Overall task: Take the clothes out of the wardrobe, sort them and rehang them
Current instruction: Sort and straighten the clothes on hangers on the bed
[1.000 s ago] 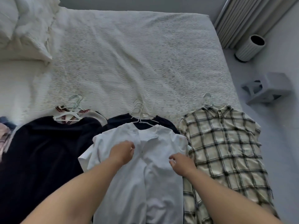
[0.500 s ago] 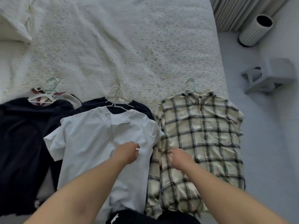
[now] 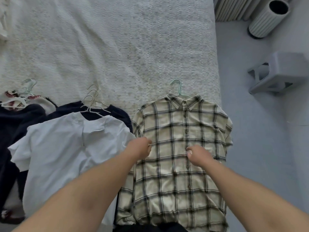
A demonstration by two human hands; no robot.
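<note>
A cream and black plaid shirt point(image 3: 182, 180) lies flat on the bed on a mint hanger point(image 3: 177, 87). To its left lies a white short-sleeved shirt point(image 3: 61, 154) on a white hanger, over a dark navy garment point(image 3: 117, 111). My left hand point(image 3: 140, 148) lies curled at the plaid shirt's left edge, next to the white sleeve; its fingertips are hidden. My right hand point(image 3: 198, 154) rests on the plaid shirt's button placket, thumb and forefinger pinching at the fabric.
More dark clothes point(image 3: 10, 124) on white hangers lie at the far left. The white textured bedspread point(image 3: 117, 47) stretches beyond. On the grey floor to the right stand a grey step stool point(image 3: 280, 72) and a ribbed cylindrical bin point(image 3: 269, 17).
Both hands have moved right, from the white shirt onto the plaid shirt. The view has shifted right and down with them.
</note>
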